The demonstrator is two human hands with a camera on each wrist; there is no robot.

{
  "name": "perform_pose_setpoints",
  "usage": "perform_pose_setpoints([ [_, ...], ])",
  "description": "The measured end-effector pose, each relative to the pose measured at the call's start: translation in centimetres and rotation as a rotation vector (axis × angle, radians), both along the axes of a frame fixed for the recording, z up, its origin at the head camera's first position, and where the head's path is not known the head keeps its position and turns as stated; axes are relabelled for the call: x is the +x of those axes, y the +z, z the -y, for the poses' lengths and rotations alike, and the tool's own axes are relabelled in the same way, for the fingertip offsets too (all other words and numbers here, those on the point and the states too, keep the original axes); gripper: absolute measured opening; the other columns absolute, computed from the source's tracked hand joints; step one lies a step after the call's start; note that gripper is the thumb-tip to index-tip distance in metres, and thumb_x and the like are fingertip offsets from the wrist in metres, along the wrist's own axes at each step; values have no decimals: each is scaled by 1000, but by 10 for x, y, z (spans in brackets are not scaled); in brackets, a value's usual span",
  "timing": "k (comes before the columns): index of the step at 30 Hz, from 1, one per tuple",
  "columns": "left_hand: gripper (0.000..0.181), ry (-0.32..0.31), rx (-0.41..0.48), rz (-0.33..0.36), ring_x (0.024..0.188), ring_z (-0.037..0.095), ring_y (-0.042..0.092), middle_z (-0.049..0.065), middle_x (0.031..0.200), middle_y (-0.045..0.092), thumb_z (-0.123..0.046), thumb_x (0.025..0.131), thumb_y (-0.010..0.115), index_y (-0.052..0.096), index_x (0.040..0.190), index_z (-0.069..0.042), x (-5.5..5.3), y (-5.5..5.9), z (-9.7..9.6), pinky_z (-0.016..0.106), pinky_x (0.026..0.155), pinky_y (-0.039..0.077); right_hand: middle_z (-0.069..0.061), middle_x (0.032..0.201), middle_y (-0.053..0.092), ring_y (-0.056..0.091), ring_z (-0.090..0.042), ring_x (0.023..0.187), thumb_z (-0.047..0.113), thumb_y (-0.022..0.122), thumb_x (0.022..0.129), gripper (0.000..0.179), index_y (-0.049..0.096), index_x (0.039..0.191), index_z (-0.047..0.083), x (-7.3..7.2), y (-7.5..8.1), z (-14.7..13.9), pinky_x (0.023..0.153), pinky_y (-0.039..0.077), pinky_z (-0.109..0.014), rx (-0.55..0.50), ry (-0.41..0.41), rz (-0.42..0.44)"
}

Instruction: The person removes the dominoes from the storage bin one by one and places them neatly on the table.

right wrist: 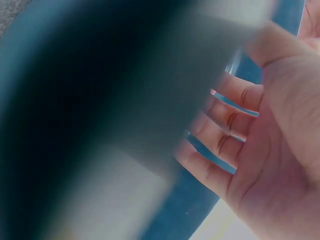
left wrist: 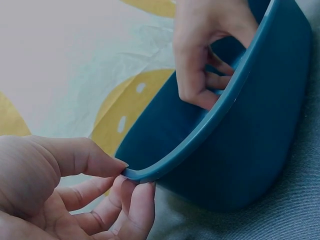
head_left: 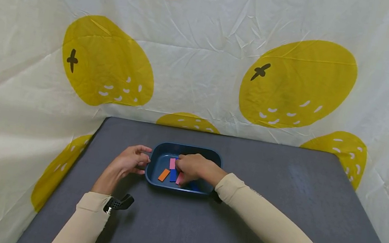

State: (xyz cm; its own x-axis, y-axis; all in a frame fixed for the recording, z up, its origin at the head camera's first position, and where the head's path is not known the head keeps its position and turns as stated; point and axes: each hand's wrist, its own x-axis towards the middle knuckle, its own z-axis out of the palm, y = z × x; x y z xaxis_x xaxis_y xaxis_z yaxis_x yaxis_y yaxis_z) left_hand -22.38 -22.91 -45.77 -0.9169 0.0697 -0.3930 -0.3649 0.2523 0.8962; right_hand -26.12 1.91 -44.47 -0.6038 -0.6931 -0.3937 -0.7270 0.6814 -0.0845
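A dark blue tub stands on the grey table, with small flat rectangular tiles lying inside. Among them are an orange tile, a blue tile and a pink tile. My left hand pinches the tub's rim at its left end between thumb and fingers. Reaching over the right side, my right hand has its fingers bent down among the tiles. Another pink tile shows by its fingertips. The rim hides those tips in the left wrist view; I cannot tell whether they grip a tile.
The grey table spreads out around the tub. A white cloth with yellow fruit shapes hangs behind the table and along its sides. A black strap is on the left wrist. Something dark and blurred covers much of the right wrist view.
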Motion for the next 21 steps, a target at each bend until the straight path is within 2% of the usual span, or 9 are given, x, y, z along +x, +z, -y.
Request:
perform_pose_setpoints([
  [5,45,1,1,1,86,22,61,12,108,59,-8,99,58,49,143,-4,0,-1,1,38,68,61,2,101,57,55,-14,84,50,75,88,45,65,118,18,1,0,3,70,50,-23,20,-1,-15],
  [11,45,2,-3,-4,86,22,60,12,109,59,-8,99,59,50,143,-4,-1,-2,1,38,68,61,1,106,61,55,-15,88,39,77,90,43,65,124,17,3,1,2,79,54,-26,35,-5,-25],
  [15,45,6,-17,-3,87,23,61,14,109,59,-7,98,60,51,141,-5,0,0,0,36,67,61,1,110,62,56,-14,88,41,78,89,47,64,126,16,2,0,-1,83,55,-28,42,-3,-47],
  [21,40,2,-74,-16,89,26,61,20,115,59,-5,97,58,54,136,-3,0,4,-5,35,64,60,1,110,62,56,-14,87,44,78,88,42,66,117,17,0,-3,-6,80,55,-27,48,-12,-59],
])
